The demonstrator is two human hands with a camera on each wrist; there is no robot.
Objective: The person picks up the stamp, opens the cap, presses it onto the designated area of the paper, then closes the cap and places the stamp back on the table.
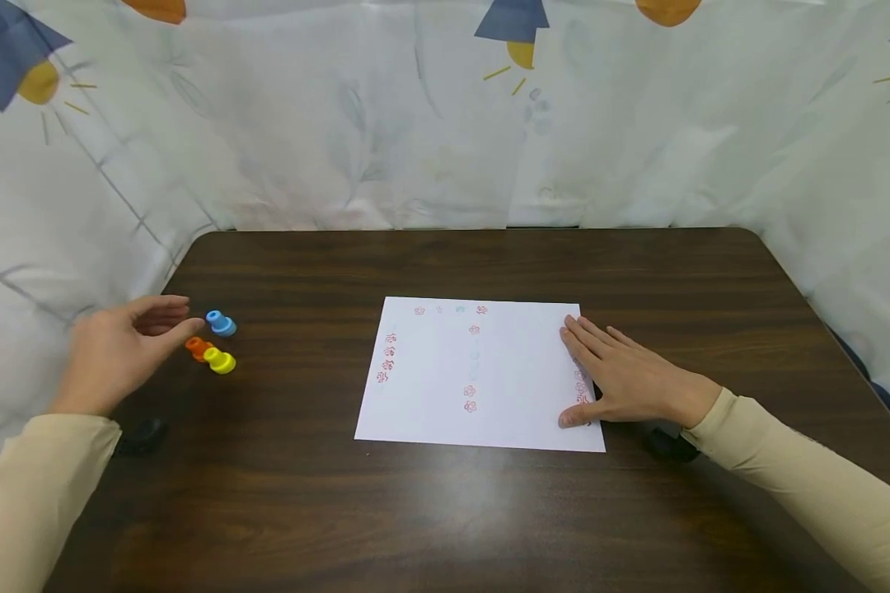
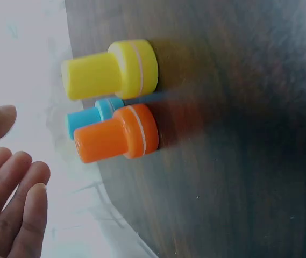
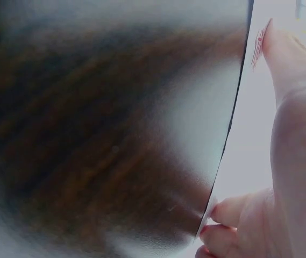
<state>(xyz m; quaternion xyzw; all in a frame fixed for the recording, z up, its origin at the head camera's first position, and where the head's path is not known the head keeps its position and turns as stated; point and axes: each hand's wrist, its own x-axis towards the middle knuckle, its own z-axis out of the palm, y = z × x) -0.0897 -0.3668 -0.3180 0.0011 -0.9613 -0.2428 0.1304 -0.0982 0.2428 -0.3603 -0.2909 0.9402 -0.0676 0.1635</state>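
My left hand hovers at the left side of the table, its thumb apart from the fingers and nothing between them. Just right of it stand three small stamps: a blue stamp, an orange stamp and a yellow stamp. In the left wrist view they stand close together, the orange stamp partly covering the blue one. A white sheet of paper bears rows of red and faint blue stamped prints. Flat on its right edge rests my right hand, fingers spread, covering part of a red column.
The dark wood-grain table runs back to a white patterned curtain, which also hangs along both sides. Dark wrist-worn devices show under each forearm, one near the left sleeve, another near the right sleeve.
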